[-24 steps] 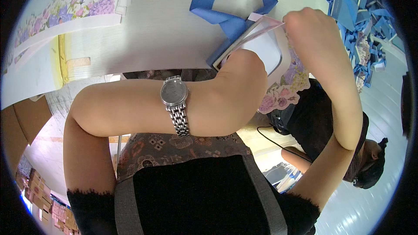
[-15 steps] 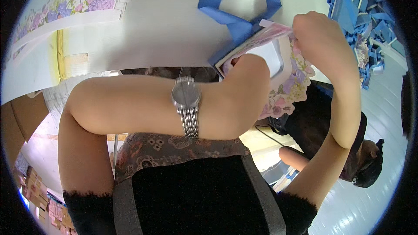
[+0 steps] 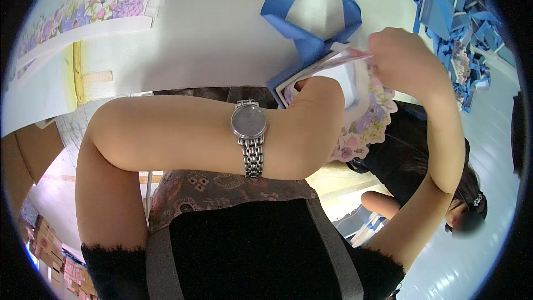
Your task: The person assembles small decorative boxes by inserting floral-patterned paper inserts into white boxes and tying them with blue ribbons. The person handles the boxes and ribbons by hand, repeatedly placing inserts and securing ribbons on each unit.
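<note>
Now holding left hand [image 3: 317, 99] bent into a flower-printed, white-lined card box [image 3: 363, 95] at the white table's [image 3: 200, 39] near edge, right hand [image 3: 404, 60] curled against its pink paper flap [image 3: 351, 54] (can't tell pinching from here).

Blue ribbon [image 3: 308, 47]; floral cutout [image 3: 373, 119] (pink, purple, yellow); silver watch [image 3: 249, 123].

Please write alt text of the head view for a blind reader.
The left hand reaches into an open floral box with a blue ribbon loop, the right hand at its edge. Floral cutouts lie left on a white table, a blue ribbon pile right.
</note>
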Available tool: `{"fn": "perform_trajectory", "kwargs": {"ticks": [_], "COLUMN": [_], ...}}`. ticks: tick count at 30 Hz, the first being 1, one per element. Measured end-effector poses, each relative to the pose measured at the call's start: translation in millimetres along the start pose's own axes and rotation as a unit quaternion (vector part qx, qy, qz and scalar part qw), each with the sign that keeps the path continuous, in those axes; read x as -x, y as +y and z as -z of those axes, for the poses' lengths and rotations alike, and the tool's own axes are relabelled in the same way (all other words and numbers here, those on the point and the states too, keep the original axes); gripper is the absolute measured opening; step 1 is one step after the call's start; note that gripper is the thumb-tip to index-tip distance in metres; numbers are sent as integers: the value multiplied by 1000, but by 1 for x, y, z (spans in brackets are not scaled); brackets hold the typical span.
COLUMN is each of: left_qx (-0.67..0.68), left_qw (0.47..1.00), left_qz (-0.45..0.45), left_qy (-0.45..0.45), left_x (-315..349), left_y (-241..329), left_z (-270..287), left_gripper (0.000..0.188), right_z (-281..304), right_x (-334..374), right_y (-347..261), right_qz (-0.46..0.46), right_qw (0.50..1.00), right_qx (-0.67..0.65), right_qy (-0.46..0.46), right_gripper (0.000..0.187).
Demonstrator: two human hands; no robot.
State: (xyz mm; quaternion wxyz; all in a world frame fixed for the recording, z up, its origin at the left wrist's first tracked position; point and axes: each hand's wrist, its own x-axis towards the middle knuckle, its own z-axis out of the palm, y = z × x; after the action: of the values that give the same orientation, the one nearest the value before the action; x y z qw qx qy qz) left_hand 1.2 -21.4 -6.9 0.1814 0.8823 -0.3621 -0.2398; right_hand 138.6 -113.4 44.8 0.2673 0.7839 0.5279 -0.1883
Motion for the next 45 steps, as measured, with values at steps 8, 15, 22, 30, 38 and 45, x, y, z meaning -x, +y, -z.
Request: {"fn": "perform_trajectory", "kwargs": {"ticks": [8,15,22,30,38,45], "left_qx": [-12,-60,-87,-90,-72,-56], "left_qw": [999,984,957,970,978,985], "left_qz": [-10,167,201,207,193,153], "left_qy": [-48,-23,192,91,44,55], "left_x": [1,18,59,57,50,49], "left_y": [3,-18,-49,-46,-41,-43], "left_z": [11,26,19,20,18,22], "left_gripper": [12,28,6,5,8,5], "right_z": [9,-1,9,62,76,54], "right_x": [-17,-23,-71,-66,-94,-96], "right_y": [-1,4,-13,2,2,-1], "right_qz": [-73,-95,-40,78,72,74], "right_qw": [969,982,902,968,994,996], "right_qx": [-2,31,106,60,-27,37], "right_qy": [-236,158,416,231,-74,-35], "right_gripper": [13,17,12,9,10,8]}}
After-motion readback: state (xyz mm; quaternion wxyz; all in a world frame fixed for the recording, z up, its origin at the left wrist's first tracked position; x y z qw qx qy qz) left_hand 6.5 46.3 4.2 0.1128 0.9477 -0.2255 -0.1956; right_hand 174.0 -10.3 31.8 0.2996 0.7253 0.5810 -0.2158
